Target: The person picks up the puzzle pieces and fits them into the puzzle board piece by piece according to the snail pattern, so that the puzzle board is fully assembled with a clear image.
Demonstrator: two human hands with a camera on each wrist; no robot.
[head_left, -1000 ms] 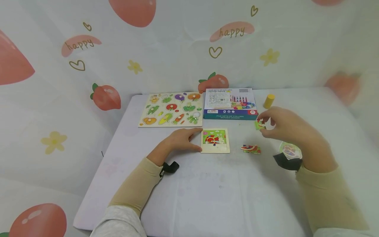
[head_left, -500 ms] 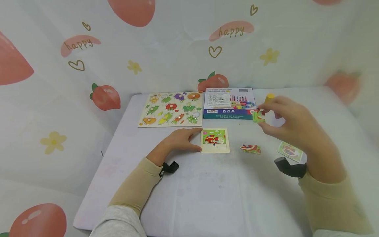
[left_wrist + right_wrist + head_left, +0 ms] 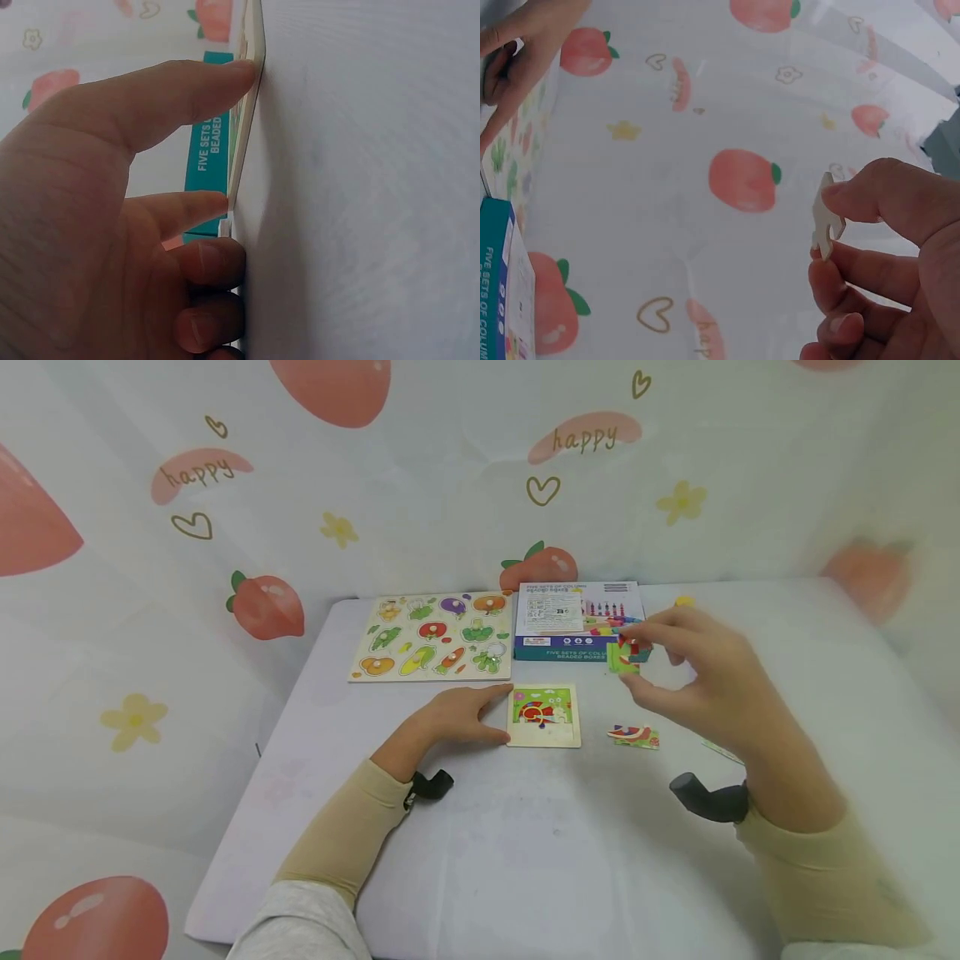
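A square wooden snail puzzle (image 3: 544,738) lies on the table, partly filled with pieces. My left hand (image 3: 461,714) is at its left side, the straight thumb and index fingertip spread to touch its near and far left corners. In the left wrist view the other fingers of that hand rest loosely bent by the table. My right hand (image 3: 697,668) pinches a small green and red puzzle piece (image 3: 622,658) between thumb and fingertips, raised above the table. The right wrist view shows the pale wooden side of the piece (image 3: 825,220). Loose puzzle pieces (image 3: 634,737) lie overlapping to the right of the puzzle.
Behind the left hand lies a vegetable peg puzzle board (image 3: 431,639). A bead set box (image 3: 562,627) stands beside it. The right hand mostly hides a yellow cylinder (image 3: 684,601) and a picture card (image 3: 723,751). A printed cloth hangs at the table's back.
My right hand has lifted the puzzle piece and carried it leftward, in front of the box's right end. The left hand and the snail puzzle have stayed in place.
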